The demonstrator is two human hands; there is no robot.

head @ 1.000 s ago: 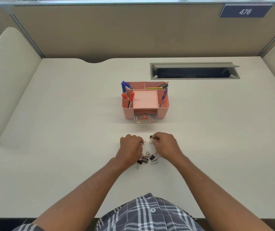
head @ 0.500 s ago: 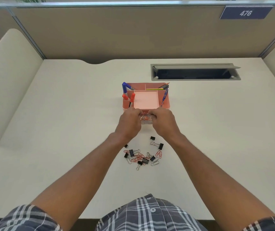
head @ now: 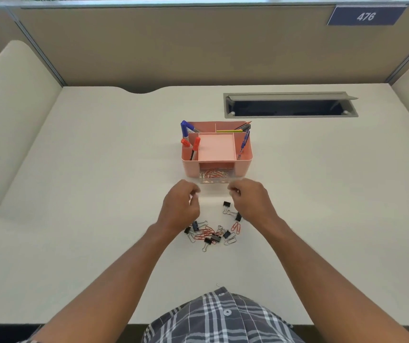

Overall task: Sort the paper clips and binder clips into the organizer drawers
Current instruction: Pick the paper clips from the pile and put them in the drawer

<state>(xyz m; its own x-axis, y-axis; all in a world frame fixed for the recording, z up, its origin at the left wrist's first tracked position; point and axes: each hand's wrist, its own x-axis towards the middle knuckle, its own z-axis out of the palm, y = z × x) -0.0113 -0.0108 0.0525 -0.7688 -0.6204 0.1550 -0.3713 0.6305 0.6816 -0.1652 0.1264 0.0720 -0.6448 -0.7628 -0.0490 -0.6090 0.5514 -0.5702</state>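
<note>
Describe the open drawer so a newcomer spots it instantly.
Find the pink desk organizer mid-desk. At its front centre, a clear drawer is pulled toward the person. Unlike the opaque pink compartments above, it is see-through and holds paper clips.

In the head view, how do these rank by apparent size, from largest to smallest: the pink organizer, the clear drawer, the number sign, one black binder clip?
1. Pink organizer
2. Number sign; farther away, so its true size is unsure
3. Clear drawer
4. Black binder clip

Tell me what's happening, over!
Both hands, left and right, empty over desk. Drawer open, paper clips inside. Clip pile unsorted. Nothing blocking.
</note>
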